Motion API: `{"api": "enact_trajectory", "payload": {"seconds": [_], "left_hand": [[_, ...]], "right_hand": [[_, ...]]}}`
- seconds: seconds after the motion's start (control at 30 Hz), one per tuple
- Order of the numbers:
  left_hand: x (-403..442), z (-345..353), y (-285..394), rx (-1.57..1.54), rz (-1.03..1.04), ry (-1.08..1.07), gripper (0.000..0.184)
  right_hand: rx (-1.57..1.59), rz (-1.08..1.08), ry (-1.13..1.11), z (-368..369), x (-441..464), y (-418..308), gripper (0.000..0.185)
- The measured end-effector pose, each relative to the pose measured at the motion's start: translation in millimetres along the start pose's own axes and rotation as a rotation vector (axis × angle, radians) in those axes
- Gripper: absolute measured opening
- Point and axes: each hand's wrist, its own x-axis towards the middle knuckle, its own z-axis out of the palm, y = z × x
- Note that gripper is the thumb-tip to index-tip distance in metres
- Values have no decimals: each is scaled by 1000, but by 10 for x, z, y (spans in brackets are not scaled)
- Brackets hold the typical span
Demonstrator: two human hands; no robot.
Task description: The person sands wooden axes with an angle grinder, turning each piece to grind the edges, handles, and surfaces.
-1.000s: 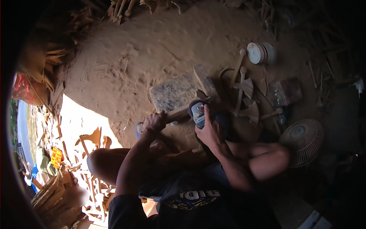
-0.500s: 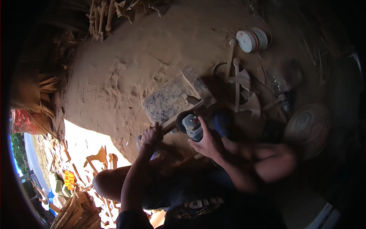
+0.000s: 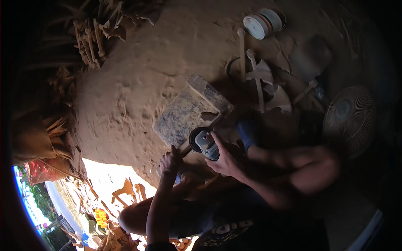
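Observation:
My left hand is wrapped around the near end of a long wooden piece, which slants up to the right. The piece's far part lies against a dusty, scuffed block with a raised end. In my right hand is an angle grinder, gripped by its body. Its round dark disc sits over the wooden piece, just beyond my left hand. Whether the disc touches the wood is hard to make out.
To the right are carved wooden pieces, a white bucket and a round fan. More wooden pieces are piled at the upper left. Sunlit scraps lie by my knee, and a blue shoe is near the grinder.
The whole view has tilted and shifted. Both hands keep their holds on the wooden piece and the angle grinder, with little visible change between them.

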Motion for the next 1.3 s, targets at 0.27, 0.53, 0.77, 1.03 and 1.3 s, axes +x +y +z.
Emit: {"api": "enact_trajectory", "payload": {"seconds": [0.27, 0.53, 0.77, 1.03, 1.3], "left_hand": [[40, -59, 76, 98, -17, -49, 22], [86, 11, -18, 99, 17, -43, 24], [83, 43, -64, 83, 56, -3, 24], [80, -24, 2, 101, 31, -25, 24], [89, -30, 6, 88, 26, -26, 23]], "right_hand": [[120, -12, 107, 43, -70, 299, 94], [160, -11, 121, 205, -78, 588, 96], [85, 113, 65, -81, -106, 396, 97], [115, 59, 112, 2, -70, 528, 94], [109, 27, 235, 25, -129, 580, 90]]}}
